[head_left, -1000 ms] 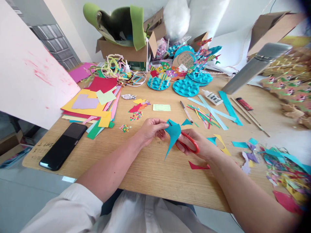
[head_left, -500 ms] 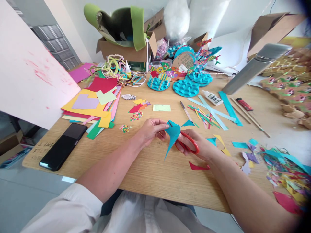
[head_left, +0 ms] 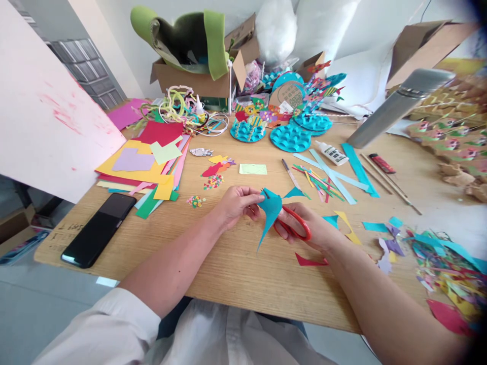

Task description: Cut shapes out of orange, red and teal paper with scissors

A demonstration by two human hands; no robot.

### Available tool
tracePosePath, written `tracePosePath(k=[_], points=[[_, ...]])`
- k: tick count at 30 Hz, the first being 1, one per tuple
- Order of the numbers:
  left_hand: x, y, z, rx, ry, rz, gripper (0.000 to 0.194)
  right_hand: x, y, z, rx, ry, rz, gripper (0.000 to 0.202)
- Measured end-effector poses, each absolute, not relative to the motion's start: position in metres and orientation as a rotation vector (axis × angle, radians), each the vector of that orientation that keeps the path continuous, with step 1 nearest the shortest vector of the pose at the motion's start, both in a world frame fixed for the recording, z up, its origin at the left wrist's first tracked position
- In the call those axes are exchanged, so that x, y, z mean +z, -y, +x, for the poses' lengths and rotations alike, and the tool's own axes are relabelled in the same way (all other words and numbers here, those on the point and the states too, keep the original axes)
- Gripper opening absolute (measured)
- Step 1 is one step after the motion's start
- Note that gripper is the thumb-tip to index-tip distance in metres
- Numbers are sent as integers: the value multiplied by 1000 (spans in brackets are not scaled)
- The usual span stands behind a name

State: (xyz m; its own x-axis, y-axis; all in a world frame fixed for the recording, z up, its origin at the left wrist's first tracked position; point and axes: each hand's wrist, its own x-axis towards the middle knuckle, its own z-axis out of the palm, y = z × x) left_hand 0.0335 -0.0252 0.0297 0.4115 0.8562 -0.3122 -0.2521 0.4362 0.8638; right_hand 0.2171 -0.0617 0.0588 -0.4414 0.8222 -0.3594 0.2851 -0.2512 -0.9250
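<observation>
My left hand [head_left: 239, 205] pinches the left edge of a blue paper piece [head_left: 271, 209], held above the table. A long pointed strip of that paper hangs downward. In my right hand [head_left: 299, 225] are red-handled scissors [head_left: 304, 225], fingers wrapped round the handles. The scissor blades are mostly hidden by the blue paper, with only a dark tip showing near its top edge. Beyond the paper lie a blue scrap [head_left: 294, 192] and a pen [head_left: 290, 173]. A red scrap [head_left: 309, 260] rests on the table below my right hand.
Stacked coloured paper [head_left: 133, 170] and a black phone [head_left: 99, 229] are at the left. Blue round bases [head_left: 291, 139] stand at the back, near a glue bottle [head_left: 332, 153] and a grey flask [head_left: 395, 111]. Paper scraps [head_left: 449, 268] pile up at the right.
</observation>
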Motion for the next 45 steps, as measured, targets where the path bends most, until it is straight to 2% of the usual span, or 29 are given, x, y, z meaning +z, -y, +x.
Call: tracePosePath(k=[33, 45], points=[[28, 25, 34, 785, -857, 824, 18, 54, 61, 219, 1760, 1596, -1270, 61], [30, 24, 33, 757, -876, 829, 16, 49, 60, 221, 1767, 1603, -1267, 55]])
